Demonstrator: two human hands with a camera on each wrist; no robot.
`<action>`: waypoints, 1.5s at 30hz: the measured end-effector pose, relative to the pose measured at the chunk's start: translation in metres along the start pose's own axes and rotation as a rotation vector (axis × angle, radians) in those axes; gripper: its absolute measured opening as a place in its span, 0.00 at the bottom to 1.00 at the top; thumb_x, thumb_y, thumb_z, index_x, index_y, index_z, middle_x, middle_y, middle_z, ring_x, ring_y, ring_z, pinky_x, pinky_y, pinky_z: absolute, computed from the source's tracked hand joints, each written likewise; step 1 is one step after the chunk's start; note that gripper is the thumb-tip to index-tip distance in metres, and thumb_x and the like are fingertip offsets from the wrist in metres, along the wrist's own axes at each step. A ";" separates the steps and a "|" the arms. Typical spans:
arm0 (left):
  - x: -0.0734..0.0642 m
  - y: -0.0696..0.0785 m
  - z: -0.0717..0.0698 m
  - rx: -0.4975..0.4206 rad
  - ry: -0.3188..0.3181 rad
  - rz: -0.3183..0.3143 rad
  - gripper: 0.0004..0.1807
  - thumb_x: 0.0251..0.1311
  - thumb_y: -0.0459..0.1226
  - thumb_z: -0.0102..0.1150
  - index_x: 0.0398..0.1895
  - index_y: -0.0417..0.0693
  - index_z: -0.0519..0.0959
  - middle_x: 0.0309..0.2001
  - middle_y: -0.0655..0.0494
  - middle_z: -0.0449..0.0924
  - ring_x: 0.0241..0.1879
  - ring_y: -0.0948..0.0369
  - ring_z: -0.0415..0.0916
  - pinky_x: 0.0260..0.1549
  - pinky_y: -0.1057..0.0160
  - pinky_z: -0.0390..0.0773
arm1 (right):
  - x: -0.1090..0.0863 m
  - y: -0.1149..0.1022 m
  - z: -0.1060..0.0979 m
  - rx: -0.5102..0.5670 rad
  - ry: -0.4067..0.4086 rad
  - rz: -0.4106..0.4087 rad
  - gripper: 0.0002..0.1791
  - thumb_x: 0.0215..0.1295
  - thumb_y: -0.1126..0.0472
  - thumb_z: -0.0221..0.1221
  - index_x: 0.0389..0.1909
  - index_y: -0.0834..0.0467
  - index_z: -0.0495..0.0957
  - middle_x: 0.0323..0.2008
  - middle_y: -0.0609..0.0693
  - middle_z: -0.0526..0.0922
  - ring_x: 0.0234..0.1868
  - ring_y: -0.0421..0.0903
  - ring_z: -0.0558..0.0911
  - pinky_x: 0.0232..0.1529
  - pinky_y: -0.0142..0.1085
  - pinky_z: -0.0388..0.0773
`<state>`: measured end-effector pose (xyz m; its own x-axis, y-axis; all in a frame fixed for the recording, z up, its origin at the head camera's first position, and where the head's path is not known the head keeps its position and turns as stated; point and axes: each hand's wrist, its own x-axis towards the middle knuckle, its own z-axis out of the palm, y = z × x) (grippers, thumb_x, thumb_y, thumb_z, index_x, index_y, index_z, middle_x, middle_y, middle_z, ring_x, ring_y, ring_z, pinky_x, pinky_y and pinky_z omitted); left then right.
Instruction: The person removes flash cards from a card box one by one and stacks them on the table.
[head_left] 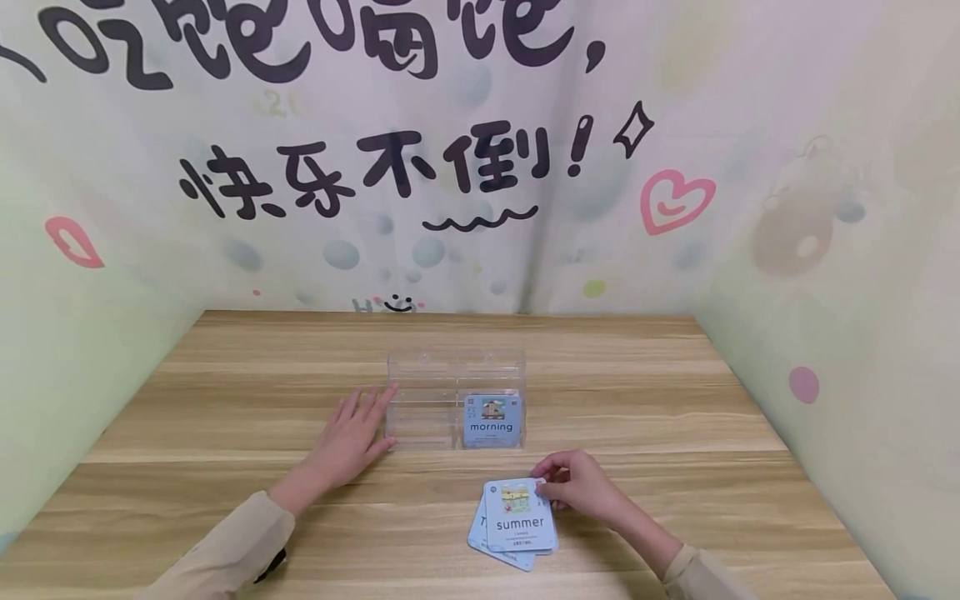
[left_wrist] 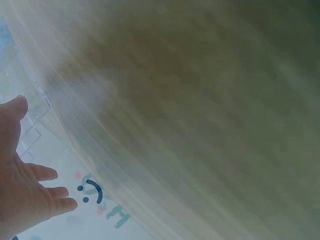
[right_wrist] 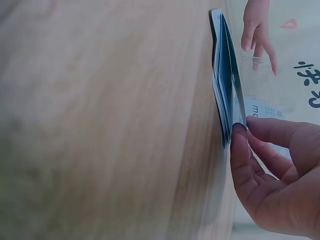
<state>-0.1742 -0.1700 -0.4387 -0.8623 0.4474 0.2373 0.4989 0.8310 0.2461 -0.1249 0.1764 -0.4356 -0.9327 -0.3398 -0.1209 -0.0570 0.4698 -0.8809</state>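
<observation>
In the head view a clear plastic card holder stands upright on the table, with a blue "morning" card in its lower right compartment. My left hand is at the holder's left side, fingers extended, thumb and fingertips at its edge. Nearer to me lies a small pile of blue cards with a "summer" card on top. My right hand pinches the "summer" card by its upper right corner. The right wrist view shows this top card tilted slightly off the pile at the pinched end.
The wood-grain table runs back to a printed cloth wall with large black characters. Cloth walls also flank the table on the left and right. A small black object shows beside the left sleeve.
</observation>
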 end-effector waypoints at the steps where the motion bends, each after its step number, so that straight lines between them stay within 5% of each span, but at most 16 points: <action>1: 0.000 0.000 0.000 0.000 -0.001 0.000 0.42 0.59 0.46 0.55 0.70 0.50 0.44 0.63 0.31 0.56 0.63 0.35 0.48 0.59 0.36 0.50 | 0.000 -0.001 0.000 -0.004 0.000 -0.001 0.08 0.51 0.73 0.60 0.34 0.68 0.78 0.27 0.51 0.76 0.24 0.43 0.76 0.18 0.29 0.74; 45: 0.000 0.000 0.001 -0.018 -0.011 -0.006 0.41 0.60 0.46 0.55 0.70 0.50 0.44 0.64 0.32 0.55 0.64 0.35 0.47 0.59 0.36 0.49 | -0.001 -0.013 -0.018 -0.143 0.109 -0.044 0.09 0.48 0.72 0.62 0.33 0.66 0.78 0.28 0.51 0.78 0.26 0.43 0.76 0.24 0.30 0.75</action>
<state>-0.1744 -0.1696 -0.4394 -0.8661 0.4462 0.2253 0.4951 0.8276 0.2645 -0.1292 0.1851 -0.4162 -0.9607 -0.2761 -0.0270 -0.1411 0.5700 -0.8094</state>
